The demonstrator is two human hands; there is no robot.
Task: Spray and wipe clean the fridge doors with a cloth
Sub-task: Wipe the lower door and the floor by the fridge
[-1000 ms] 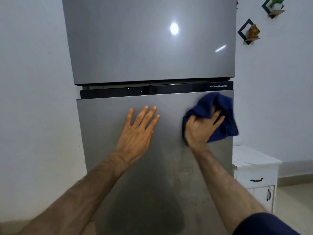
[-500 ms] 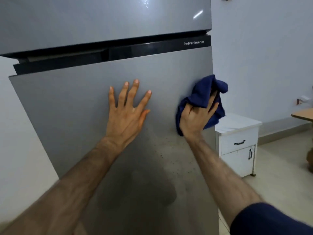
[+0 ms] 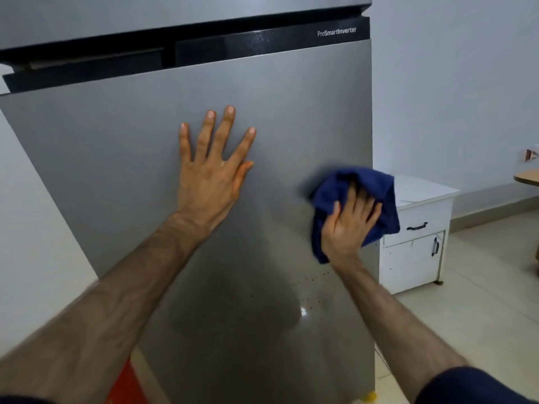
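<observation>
The grey lower fridge door (image 3: 122, 147) fills most of the view, with the upper door (image 3: 116, 16) above a black band. My left hand (image 3: 213, 170) lies flat on the lower door, fingers spread and straight. My right hand (image 3: 350, 225) presses a bunched dark blue cloth (image 3: 379, 185) against the door near its right edge, with fingers spread over the cloth. Dark specks and wet droplets (image 3: 309, 293) dot the door below the cloth. No spray bottle is in view.
A small white cabinet (image 3: 420, 237) with black handles stands right beside the fridge on a tiled floor (image 3: 481, 316). A wooden table edge (image 3: 528, 176) shows at far right. A red object (image 3: 125, 383) sits low at the fridge's left.
My right hand has slid the cloth downward along the door's right edge. The view has tilted lower. My left hand stays flat on the door.
</observation>
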